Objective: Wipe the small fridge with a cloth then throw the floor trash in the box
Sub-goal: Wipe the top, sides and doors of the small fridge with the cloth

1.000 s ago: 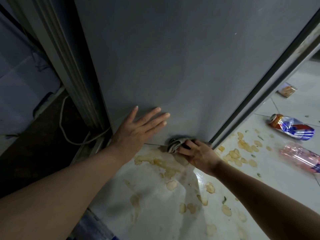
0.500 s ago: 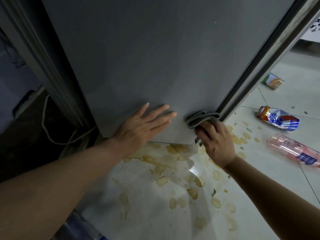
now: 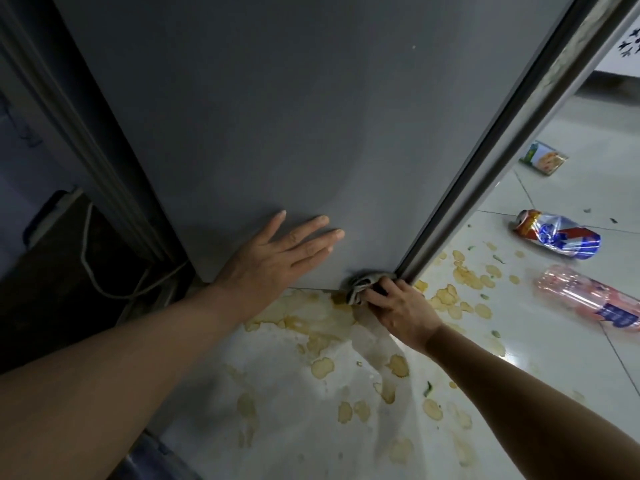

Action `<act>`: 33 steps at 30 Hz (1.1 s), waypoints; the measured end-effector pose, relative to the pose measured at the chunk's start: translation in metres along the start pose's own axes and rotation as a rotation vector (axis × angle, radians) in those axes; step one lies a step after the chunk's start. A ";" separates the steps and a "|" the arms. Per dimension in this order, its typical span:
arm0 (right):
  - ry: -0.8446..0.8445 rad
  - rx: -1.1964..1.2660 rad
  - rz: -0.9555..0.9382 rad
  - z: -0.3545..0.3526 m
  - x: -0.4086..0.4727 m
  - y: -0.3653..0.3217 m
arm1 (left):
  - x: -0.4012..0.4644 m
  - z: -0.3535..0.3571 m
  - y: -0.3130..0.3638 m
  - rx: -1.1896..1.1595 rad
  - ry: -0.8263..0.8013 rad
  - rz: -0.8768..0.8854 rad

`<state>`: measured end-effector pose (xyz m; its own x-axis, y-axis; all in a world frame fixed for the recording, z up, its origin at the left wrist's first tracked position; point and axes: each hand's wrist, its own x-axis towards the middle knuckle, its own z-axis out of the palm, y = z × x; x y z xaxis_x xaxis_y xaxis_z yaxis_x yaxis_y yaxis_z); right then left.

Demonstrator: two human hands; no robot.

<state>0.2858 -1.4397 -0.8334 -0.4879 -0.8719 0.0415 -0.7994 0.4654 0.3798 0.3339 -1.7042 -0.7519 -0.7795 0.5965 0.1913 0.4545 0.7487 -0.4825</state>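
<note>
The grey side panel of the small fridge (image 3: pixel 270 109) fills the upper middle of the view. My left hand (image 3: pixel 277 254) lies flat on that panel near its bottom edge, fingers straight and spread. My right hand (image 3: pixel 398 306) grips a bunched grey cloth (image 3: pixel 362 284) and holds it against the panel's lower right corner, beside the door seal. On the floor to the right lie a crushed red and blue can (image 3: pixel 557 233), a pink plastic bottle (image 3: pixel 585 297) and a small printed carton (image 3: pixel 543 157). The box is out of view.
The white tiled floor (image 3: pixel 571 358) carries many yellow-brown stain patches (image 3: pixel 322 323) below and right of the fridge. A white cable (image 3: pixel 104 271) loops over a dark surface at the left, behind the fridge. A pale wall with dark marks shows at the top right.
My right hand has slid the cloth down the panel's right edge to the bottom corner. My left hand has stayed flat on the panel. The view has tilted slightly.
</note>
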 end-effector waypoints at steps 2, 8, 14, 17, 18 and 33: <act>0.027 -0.021 0.013 -0.011 0.001 0.003 | -0.001 -0.008 -0.001 0.038 -0.059 0.006; 0.013 -0.012 0.303 -0.044 -0.014 0.008 | 0.002 -0.027 0.003 0.054 -0.323 -0.001; 0.218 0.178 0.584 -0.100 -0.021 -0.005 | 0.012 -0.058 0.009 -0.043 -0.361 -0.047; 0.389 0.340 0.732 -0.128 -0.028 -0.011 | 0.024 -0.081 0.011 -0.105 -0.338 -0.056; 0.459 0.393 0.784 -0.138 -0.029 -0.012 | 0.028 -0.089 0.012 -0.118 -0.324 -0.060; 0.193 1.145 1.558 -0.094 -0.037 -0.004 | 0.050 -0.125 0.024 -0.143 -0.266 0.027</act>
<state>0.3397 -1.4236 -0.7491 -0.9079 0.3733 -0.1909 0.3748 0.5187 -0.7684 0.3591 -1.6204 -0.6472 -0.8432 0.5343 -0.0596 0.5182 0.7781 -0.3551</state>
